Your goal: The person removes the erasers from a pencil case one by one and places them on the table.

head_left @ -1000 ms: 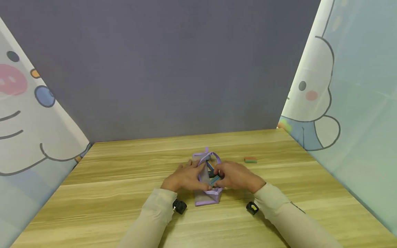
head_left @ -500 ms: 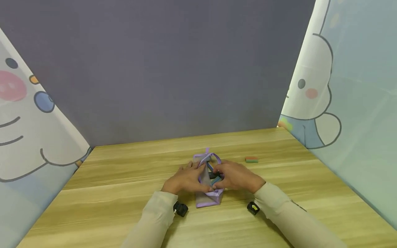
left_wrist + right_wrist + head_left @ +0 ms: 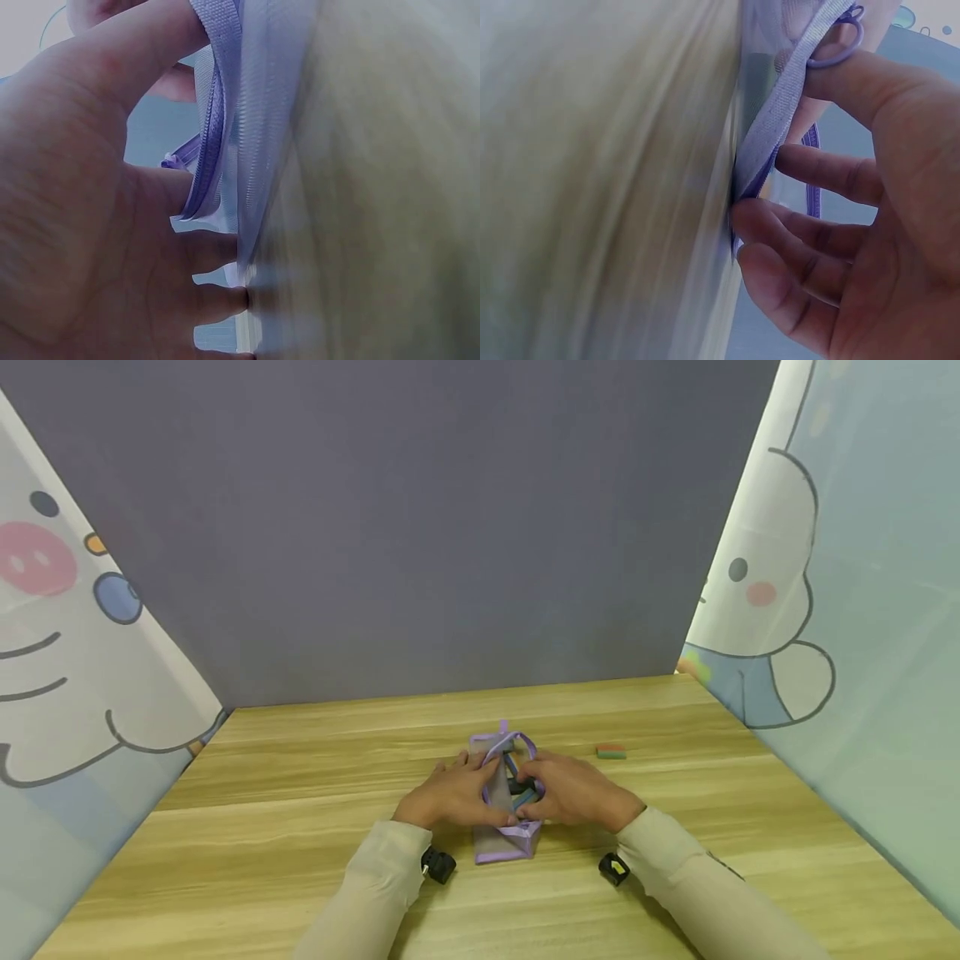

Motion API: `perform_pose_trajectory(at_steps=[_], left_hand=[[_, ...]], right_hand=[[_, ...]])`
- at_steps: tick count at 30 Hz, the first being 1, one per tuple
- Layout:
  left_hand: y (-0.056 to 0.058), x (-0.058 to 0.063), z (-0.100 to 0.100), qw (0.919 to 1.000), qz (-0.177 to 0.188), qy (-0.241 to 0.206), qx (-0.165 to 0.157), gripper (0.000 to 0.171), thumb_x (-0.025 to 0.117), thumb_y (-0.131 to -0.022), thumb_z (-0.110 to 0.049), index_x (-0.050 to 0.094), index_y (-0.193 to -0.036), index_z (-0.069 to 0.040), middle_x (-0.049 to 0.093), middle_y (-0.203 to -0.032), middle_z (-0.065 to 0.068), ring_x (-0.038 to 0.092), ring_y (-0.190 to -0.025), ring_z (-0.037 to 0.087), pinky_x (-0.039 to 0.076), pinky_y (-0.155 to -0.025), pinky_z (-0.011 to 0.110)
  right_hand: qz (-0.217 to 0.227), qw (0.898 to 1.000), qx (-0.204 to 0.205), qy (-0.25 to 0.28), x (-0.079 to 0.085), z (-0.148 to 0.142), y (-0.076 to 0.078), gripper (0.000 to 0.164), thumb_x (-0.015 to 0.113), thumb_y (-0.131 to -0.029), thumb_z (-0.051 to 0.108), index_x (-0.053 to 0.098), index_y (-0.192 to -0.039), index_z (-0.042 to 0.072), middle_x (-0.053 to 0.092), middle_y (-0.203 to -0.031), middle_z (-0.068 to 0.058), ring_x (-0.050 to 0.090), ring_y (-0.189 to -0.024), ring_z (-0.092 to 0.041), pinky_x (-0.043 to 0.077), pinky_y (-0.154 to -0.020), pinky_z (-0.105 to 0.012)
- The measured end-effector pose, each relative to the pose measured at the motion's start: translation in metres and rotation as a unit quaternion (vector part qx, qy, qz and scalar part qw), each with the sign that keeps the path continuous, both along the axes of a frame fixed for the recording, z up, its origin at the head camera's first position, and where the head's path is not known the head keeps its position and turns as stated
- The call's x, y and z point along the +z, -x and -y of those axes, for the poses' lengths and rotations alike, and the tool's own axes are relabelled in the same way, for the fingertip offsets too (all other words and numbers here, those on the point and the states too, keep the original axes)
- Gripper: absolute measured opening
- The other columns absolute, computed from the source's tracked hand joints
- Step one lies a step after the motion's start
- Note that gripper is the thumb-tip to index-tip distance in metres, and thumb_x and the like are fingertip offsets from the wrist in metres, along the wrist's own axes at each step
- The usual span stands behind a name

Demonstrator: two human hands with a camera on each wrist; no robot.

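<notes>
Purple-trimmed mesh pouch (image 3: 498, 791) lies on the wood-grain surface (image 3: 285, 802), its mouth spread wide. Your left hand (image 3: 453, 791) presses its left side, fingers straight, thumb at the rim. Your right hand (image 3: 576, 789) pinches the opposite rim, fingers curled. Inside, a bluish strip (image 3: 522, 799) and something dark (image 3: 518, 786) (too small to name). Orange-and-green block (image 3: 611, 752) sits apart, beyond your right hand.

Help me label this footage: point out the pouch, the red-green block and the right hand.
Pouch (image 3: 495, 842), head view: near mesh panel.
Red-green block (image 3: 611, 751), head view: its middle.
Right hand (image 3: 574, 787), head view: back of hand.
</notes>
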State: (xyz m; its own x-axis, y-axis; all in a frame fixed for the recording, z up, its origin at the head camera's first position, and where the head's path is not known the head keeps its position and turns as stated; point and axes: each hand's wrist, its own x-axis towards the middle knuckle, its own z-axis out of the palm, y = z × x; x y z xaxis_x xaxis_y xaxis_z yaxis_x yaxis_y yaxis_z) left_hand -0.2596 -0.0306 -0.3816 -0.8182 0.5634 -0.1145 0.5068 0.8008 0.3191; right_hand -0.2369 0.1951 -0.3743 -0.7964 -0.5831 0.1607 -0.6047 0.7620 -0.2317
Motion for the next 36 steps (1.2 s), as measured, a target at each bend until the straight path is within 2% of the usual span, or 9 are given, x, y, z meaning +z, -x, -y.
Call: perform_pose_trajectory(at_steps=[7, 14, 18, 29, 36], left_hand=[[0.0007, -0.002, -0.0019, 1.0, 0.003, 0.006, 0.003, 0.106, 0.063, -0.08, -0.072, 0.024, -0.161, -0.016, 0.016, -0.165, 0.015, 0.011, -0.149, 0.044, 0.011, -0.115, 0.067], [-0.0006, -0.0028, -0.006, 1.0, 0.002, 0.002, -0.008, 0.106, 0.063, -0.08, -0.072, 0.025, -0.161, -0.015, 0.018, -0.165, 0.017, 0.013, -0.148, 0.047, 0.013, -0.113, 0.069], [0.0, -0.001, -0.004, 1.0, 0.0, 0.007, -0.003, 0.106, 0.063, -0.08, -0.072, 0.025, -0.161, -0.014, 0.017, -0.165, 0.016, 0.013, -0.149, 0.046, 0.013, -0.114, 0.067], [-0.0004, -0.0003, -0.0021, 0.9999, -0.002, 0.01, 0.002, 0.107, 0.063, -0.08, -0.072, 0.024, -0.161, -0.015, 0.017, -0.165, 0.014, 0.012, -0.149, 0.045, 0.013, -0.114, 0.067], [-0.0023, 0.0008, -0.0016, 0.9999, 0.003, 0.012, 0.005, 0.106, 0.064, -0.081, -0.07, 0.023, -0.161, -0.015, 0.016, -0.165, 0.014, 0.011, -0.149, 0.045, 0.011, -0.115, 0.066]], right_hand=[[0.009, 1.0, -0.022, -0.005, -0.0006, -0.0001, -0.003, 0.038, 0.075, -0.086, 0.042, 0.07, -0.114, 0.016, 0.063, -0.112, 0.002, 0.057, -0.082, -0.011, 0.049, -0.067, -0.032], [-0.001, 0.999, -0.036, -0.009, -0.0024, -0.002, -0.0088, 0.034, 0.074, -0.085, 0.038, 0.071, -0.11, 0.016, 0.061, -0.103, 0.005, 0.052, -0.074, -0.009, 0.045, -0.06, -0.029], [-0.01, 0.999, -0.043, -0.006, -0.0004, 0.0016, -0.0087, 0.032, 0.072, -0.082, 0.035, 0.071, -0.108, 0.017, 0.062, -0.1, 0.005, 0.051, -0.072, -0.009, 0.045, -0.058, -0.03], [-0.019, 0.997, -0.066, -0.016, 0.0004, 0.0063, -0.0052, 0.033, 0.072, -0.082, 0.035, 0.072, -0.11, 0.017, 0.065, -0.101, 0.003, 0.054, -0.073, -0.01, 0.048, -0.061, -0.033], [-0.02, 0.998, -0.057, -0.011, -0.001, 0.0053, -0.0036, 0.033, 0.075, -0.082, 0.036, 0.072, -0.109, 0.017, 0.065, -0.098, 0.004, 0.053, -0.072, -0.01, 0.047, -0.06, -0.033]])
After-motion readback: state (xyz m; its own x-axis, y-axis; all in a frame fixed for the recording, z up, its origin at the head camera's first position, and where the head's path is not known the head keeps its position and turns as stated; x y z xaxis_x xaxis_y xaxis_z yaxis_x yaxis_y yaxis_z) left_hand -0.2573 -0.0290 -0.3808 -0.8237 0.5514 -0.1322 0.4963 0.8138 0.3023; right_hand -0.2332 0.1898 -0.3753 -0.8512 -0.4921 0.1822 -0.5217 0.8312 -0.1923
